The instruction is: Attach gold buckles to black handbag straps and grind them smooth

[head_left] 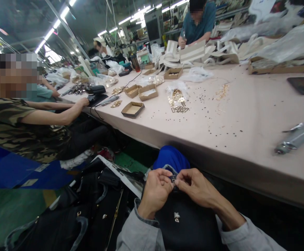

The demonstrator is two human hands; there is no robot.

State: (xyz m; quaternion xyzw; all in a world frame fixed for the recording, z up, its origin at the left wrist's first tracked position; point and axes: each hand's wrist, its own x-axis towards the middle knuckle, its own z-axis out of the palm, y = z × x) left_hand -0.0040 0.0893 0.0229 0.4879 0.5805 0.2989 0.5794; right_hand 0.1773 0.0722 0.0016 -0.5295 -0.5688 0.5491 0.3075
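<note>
A black handbag [188,226] lies on my lap below the table edge, with a small metal clasp [176,217] on its front. My left hand [156,190] and my right hand [195,186] meet at the bag's top edge. Both pinch a small dark fitting [173,179] between fingertips. The fingers of both hands are curled closed. The fitting is mostly hidden by my fingers.
A long pink table [246,125] holds small cardboard trays [132,109], gold metal fittings [178,101], scattered tiny screws and a grey power screwdriver [297,136]. More black bags [70,216] pile at my lower left. Other people sit at left and stand at the far side.
</note>
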